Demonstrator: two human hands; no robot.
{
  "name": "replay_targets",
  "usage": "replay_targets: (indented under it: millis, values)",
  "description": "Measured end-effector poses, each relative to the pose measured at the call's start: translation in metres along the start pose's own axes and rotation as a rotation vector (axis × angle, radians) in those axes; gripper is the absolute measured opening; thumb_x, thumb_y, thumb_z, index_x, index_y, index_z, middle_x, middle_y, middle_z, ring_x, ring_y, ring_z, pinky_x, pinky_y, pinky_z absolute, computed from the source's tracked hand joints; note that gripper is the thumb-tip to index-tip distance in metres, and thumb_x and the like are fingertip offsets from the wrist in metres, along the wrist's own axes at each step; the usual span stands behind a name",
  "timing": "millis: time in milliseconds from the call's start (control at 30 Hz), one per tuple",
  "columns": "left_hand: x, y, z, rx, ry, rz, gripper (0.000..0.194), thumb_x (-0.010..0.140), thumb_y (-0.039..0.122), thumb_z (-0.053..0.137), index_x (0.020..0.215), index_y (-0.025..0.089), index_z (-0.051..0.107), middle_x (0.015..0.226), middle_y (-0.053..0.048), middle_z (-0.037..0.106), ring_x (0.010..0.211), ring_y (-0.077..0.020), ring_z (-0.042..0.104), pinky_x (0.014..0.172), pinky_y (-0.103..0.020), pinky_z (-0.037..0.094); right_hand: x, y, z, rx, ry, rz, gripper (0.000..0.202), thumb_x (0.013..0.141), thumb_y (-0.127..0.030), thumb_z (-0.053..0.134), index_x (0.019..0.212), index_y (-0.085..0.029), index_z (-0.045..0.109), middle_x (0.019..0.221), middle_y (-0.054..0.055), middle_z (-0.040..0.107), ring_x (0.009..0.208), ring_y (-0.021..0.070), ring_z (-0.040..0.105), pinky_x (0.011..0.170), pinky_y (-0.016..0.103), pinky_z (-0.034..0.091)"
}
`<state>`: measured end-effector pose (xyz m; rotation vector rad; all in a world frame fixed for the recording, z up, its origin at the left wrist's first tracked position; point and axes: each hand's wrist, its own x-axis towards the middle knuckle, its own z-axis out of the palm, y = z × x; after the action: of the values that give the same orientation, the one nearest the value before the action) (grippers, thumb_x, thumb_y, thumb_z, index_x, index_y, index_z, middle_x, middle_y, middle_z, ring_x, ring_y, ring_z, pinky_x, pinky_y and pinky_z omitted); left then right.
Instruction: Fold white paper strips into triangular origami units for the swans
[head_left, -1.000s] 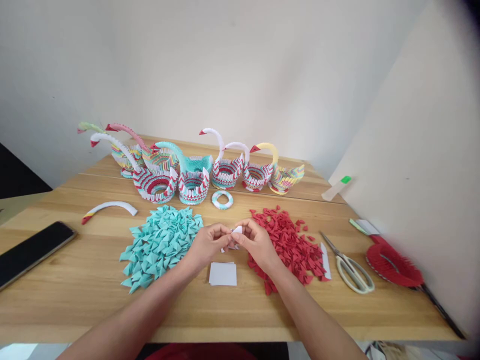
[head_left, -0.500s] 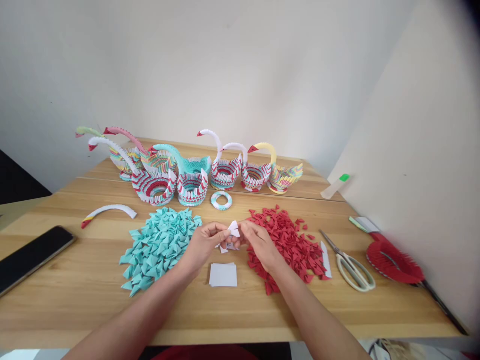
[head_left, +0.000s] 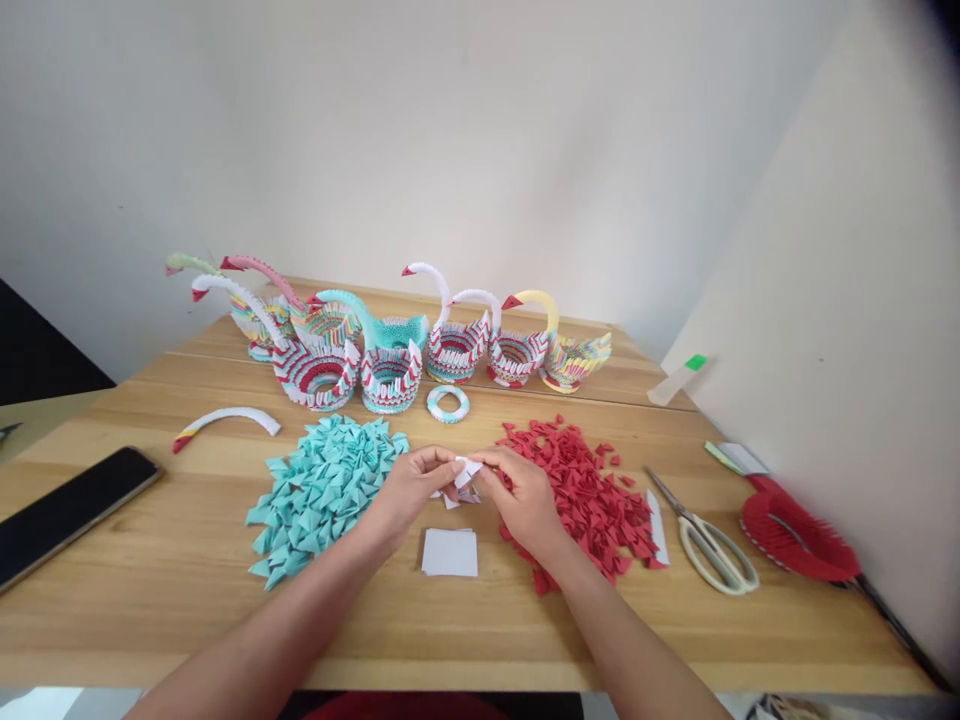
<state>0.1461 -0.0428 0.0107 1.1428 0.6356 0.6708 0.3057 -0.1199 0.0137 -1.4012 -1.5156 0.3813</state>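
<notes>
left hand [head_left: 409,490] + right hand [head_left: 525,497]: both grips pinch one small white folded paper piece [head_left: 466,471], raised above the wooden tabletop [head_left: 187,560] for creasing | stack of white paper squares [head_left: 449,552] just below, within reach | turquoise paper triangles [head_left: 322,485] left, red paper triangles [head_left: 589,495] right, sorted by colour

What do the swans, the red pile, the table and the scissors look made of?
Swans: folded paper pieces, matt, their stacked edges showing. Red pile: the same kind of small folded paper triangles, loose. Table: pale wood or wood veneer, with visible grain and plank seams. Scissors: grey metal blades, cream handles, probably plastic.
</notes>
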Motion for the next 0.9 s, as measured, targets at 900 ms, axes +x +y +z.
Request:
replay_targets:
  millis: [900]
  values:
    - [-0.0003,0.0027,0.0038,0.005,-0.051,-0.005,0.03,0.066,0.04,0.079,0.077,0.014,0.069,0.065,-0.001,0.069,0.055,-0.0113,0.057,0.062,-0.025,0.045,0.0034,-0.0049,-0.0015,0.204,-0.042,0.369,0.023,0.083,-0.04,0.059,0.071,-0.02,0.06,0.063,-0.002,0.058,0.059,0.0146,0.054,0.057,0.025,0.043]
